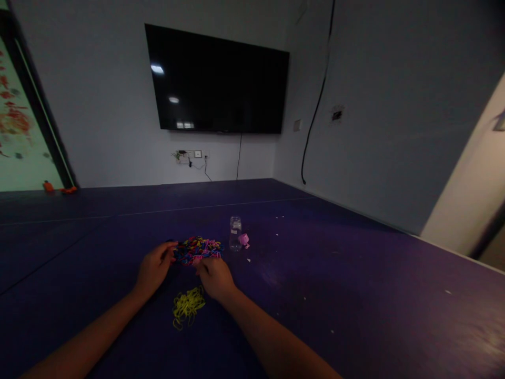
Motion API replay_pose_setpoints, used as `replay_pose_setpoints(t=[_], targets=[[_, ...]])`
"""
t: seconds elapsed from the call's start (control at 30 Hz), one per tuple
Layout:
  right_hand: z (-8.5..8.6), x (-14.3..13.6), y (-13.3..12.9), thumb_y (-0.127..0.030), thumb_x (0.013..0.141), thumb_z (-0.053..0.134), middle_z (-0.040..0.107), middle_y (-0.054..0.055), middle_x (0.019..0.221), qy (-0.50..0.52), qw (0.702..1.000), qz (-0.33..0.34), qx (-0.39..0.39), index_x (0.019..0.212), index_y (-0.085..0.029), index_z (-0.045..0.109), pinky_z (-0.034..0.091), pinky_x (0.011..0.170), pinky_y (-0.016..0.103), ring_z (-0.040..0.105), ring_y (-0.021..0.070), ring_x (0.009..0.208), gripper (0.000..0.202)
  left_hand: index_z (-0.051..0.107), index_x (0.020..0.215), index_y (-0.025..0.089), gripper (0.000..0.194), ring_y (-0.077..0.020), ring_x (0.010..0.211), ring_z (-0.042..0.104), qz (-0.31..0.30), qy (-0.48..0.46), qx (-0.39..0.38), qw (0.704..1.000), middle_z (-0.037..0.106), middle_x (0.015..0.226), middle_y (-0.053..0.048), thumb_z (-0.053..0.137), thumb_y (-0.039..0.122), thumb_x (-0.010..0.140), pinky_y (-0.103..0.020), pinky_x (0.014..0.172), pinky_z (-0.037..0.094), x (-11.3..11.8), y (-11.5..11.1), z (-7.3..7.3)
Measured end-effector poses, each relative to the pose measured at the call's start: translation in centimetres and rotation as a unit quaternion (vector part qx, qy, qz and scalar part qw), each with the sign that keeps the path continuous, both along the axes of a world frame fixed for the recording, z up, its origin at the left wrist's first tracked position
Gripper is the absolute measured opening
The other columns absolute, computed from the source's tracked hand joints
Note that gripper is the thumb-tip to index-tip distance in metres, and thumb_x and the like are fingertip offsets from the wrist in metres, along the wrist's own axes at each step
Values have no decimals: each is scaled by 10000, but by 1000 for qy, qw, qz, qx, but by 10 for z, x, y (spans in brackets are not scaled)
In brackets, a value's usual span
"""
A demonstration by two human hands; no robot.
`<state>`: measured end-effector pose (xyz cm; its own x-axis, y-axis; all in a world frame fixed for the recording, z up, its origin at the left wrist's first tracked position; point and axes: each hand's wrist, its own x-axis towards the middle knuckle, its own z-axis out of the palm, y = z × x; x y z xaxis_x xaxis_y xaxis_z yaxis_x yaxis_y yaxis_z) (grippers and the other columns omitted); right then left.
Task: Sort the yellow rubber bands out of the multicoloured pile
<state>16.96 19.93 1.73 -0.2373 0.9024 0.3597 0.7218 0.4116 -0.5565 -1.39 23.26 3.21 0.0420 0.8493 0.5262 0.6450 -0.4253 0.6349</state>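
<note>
On purple flooring, hands touch multicoloured bands; whether half-hidden fingertips pinch is unclear.

From where I stand it's an indoor room, perhaps a home's living room or a small activity room; I can't tell which. A large, flat black television is mounted on the pale grey painted wall, with a white square socket plate and thin wires below it. A long black cable hangs down the side wall, near a dark, rough-edged hole. The smooth dark purple floor, crossed by thin seams, runs right up to the walls. At the left, a dark frame borders a pale greenish panel with red markings.
</note>
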Motion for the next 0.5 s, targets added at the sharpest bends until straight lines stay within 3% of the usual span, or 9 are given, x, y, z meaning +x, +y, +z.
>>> replay_pose_setpoints(t=[0.13, 0.27, 0.4, 0.5], targets=[[1, 0, -1, -316, 924, 390, 662, 36, 698, 2, 1000, 1, 2, 760, -162, 650, 311, 544, 209, 595, 122, 646, 345, 619, 1037, 174, 365, -177, 614, 642, -26, -7, 1, 1000, 669, 713, -19, 420, 378, 808, -278, 587, 497, 2, -3, 1], [1, 0, -1, -315, 930, 382, 661, 35, 699, 4, 1000, 0, 2, 756, -160, 651, 318, 554, 205, 597, 120, 654, 356, 609, 1072, 167, 384, -139, 504, 542, -112, -32, -57, 992, 551, 537, 37, 453, 370, 786, -241, 515, 427, 6, -8, 3], [1, 0, -1, -309, 932, 377, 657, 36, 704, 11, 1000, -1, 8, 759, -159, 652, 331, 565, 201, 589, 118, 656, 358, 572, 1143, 158, 450, -109, 444, 465, -229, -65, -168, 957, 460, 461, 76, 515, 334, 734, -214, 474, 357, 9, -16, 3], [0, -1, 0, -316, 944, 348, 660, 41, 717, 17, 1000, -2, 15, 768, -160, 655, 343, 576, 203, 590, 123, 667, 386, 558, 1173, 147, 499, -91, 396, 434, -276, -78, -220, 933, 429, 434, 93, 556, 337, 712, -206, 453, 320, 10, -25, 5]])
